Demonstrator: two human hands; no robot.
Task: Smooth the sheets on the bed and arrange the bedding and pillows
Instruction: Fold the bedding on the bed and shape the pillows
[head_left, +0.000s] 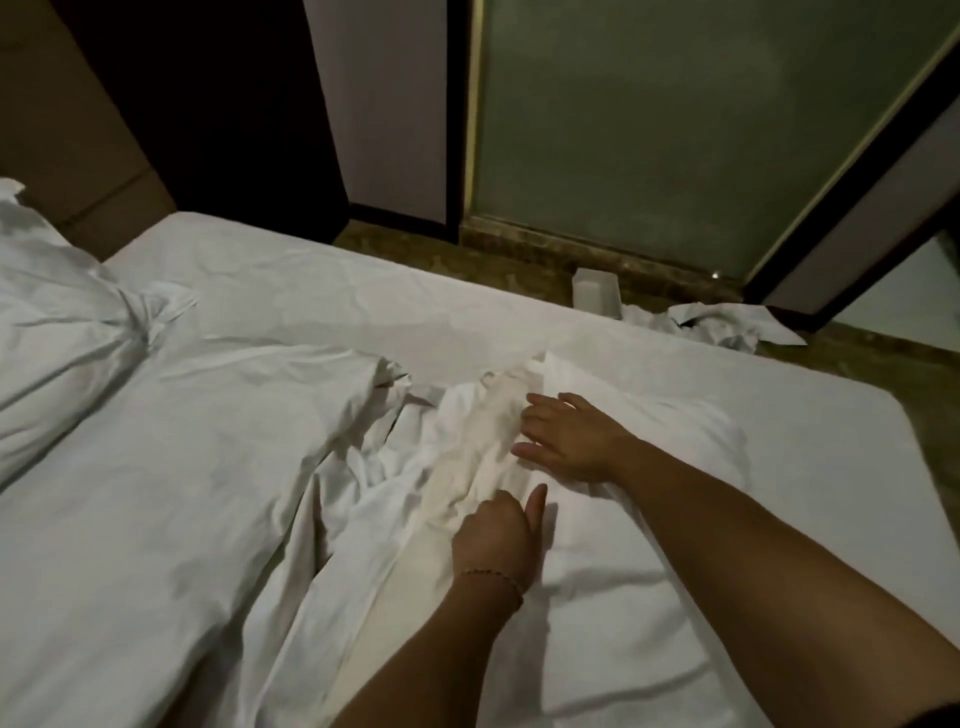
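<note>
White sheets (171, 467) lie rumpled across the bed (810, 415), bunched in a ridge at centre. Left hand (496, 535), at 6 o'clock, pinches that ridge with curled fingers; right hand (569, 434) presses it flat, fingers straight and apart. A pillow (57, 332) sits at 9 o'clock.

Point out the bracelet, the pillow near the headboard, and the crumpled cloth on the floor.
bracelet (496, 576), head view, chain on the left wrist.
pillow (57, 332), head view, its wrinkled middle.
crumpled cloth (722, 325), head view, centre of the heap.
</note>
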